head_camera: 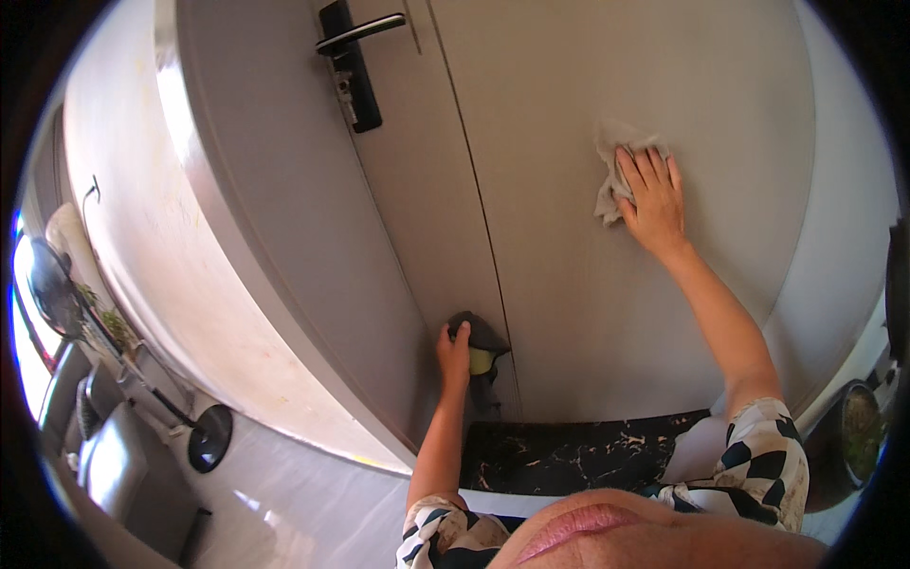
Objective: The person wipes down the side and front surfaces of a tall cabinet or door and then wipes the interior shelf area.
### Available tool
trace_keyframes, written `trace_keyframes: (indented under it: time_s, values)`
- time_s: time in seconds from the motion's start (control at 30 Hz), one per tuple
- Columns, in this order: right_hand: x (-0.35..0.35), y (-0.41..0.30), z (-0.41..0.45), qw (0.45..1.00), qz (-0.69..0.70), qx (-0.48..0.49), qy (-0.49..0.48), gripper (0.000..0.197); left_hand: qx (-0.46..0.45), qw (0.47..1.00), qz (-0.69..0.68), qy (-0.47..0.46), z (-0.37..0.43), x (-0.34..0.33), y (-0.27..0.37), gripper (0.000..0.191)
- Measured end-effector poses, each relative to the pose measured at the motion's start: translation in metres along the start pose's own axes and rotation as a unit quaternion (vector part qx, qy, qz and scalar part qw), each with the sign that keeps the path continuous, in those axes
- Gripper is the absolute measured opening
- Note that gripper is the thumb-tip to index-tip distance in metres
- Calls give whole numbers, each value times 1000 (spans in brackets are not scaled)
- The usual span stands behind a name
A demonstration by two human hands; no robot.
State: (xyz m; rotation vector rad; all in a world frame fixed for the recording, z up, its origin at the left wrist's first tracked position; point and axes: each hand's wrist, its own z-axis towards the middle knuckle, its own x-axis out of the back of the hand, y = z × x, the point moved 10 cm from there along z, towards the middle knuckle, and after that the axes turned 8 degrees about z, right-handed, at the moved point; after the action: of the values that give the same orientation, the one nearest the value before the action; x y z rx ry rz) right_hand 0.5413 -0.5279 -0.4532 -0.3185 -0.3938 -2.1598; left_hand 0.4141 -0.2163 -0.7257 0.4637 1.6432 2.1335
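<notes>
My right hand (655,203) lies flat against a beige door (569,284), with its fingers spread over a crumpled pale cloth (613,167). The cloth is pressed between my palm and the door's surface. Lower down on the left, my left hand (455,352) grips a dark grey cloth (478,331) with a yellow-green part (481,361). That bundle is beside the narrow vertical groove of the door, and its lower end hangs down. A black lever handle (362,33) on a dark plate (361,92) is at the upper left of the door.
Below the door is a black marble threshold (569,451) with pale veins. A grey door frame (284,213) and a white wall (170,242) rise on the left. Farther left are a standing fan (210,437) and a grey sofa (135,469). A dark pot (839,448) stands at the right.
</notes>
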Motion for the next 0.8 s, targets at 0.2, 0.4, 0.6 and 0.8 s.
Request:
trace_keyframes:
  time_s: [0.2, 0.4, 0.6, 0.8]
  values:
    - [-56, -6, -85, 996, 86, -14, -10, 48, -31, 984, -139, 108, -9, 33, 82, 54]
    - [-53, 5, -117, 973, 225, -3, 48, 40, -276, 954, 6, 121, 4, 60, 243, 23]
    - [-62, 4, -115, 970, 237, -25, 40, 37, -514, 742, 322, 285, -10, 69, 460, 30]
    - [-54, 5, -118, 966, 244, -9, 87, 39, -572, 728, 280, 256, 42, 83, 606, 49]
